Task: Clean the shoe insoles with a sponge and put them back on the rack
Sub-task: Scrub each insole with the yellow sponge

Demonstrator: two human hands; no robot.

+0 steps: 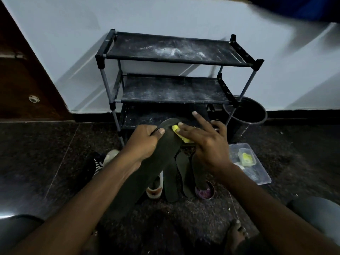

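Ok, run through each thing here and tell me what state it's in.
Held insole, lifted, sponge on it.
Sponge, pressed against that insole.
Left hand, gripping the insole.
Right hand, pressing the sponge, fingers spread.
Floor insoles, lying on the floor.
Rack, upright, shelves dusty.
Bucket, upright.
Plastic box, open.

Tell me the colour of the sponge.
The sponge is yellow; the head view shows it.

Home entryway: shoe rack (pixel 173 57), door (pixel 27 80).

Left hand (pixel 145 142) curled, right hand (pixel 204 144) splayed.
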